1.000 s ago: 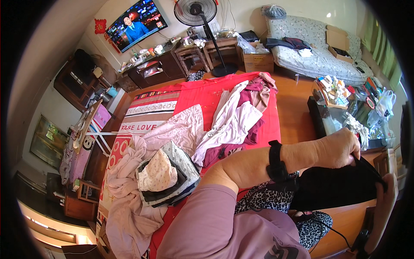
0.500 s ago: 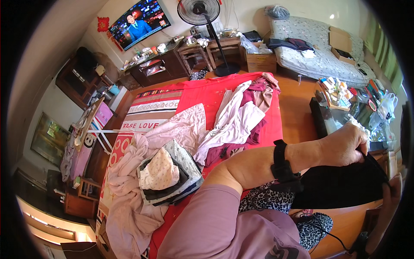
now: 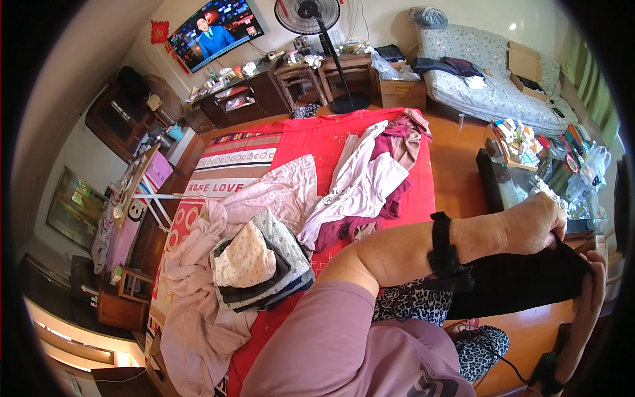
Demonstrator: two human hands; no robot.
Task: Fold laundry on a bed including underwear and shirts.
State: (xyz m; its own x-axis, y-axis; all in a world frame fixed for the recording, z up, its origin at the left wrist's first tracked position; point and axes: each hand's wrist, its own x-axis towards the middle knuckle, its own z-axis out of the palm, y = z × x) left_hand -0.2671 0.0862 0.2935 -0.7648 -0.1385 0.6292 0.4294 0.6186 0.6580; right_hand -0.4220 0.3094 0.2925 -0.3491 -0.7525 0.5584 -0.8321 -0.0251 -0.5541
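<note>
My left arm reaches across to the right, and my left hand (image 3: 537, 221) is closed on the upper edge of a black piece of cloth (image 3: 522, 281). At the picture's right rim my right hand (image 3: 593, 281) has its fingers closed round the cloth's other end. Between the two hands the cloth hangs stretched above my lap and the floor; its exact kind of garment does not show. Beside my left arm, on the red bed (image 3: 415, 198), lie a stack of folded clothes (image 3: 264, 268) and a loose spread of pink and white garments (image 3: 360, 175).
A glass-topped table (image 3: 509, 188) with boxes and plastic bags stands just beyond my left hand. Farther back are a patterned sofa (image 3: 469, 96), a standing fan (image 3: 336, 63) and a television (image 3: 215, 33). A crumpled pink cloth (image 3: 198, 317) hangs over the bed's near left side.
My left hand has shifted very slightly, and its forearm has moved a little to the right. My right hand has risen slightly, and the black cloth between them looks narrower.
</note>
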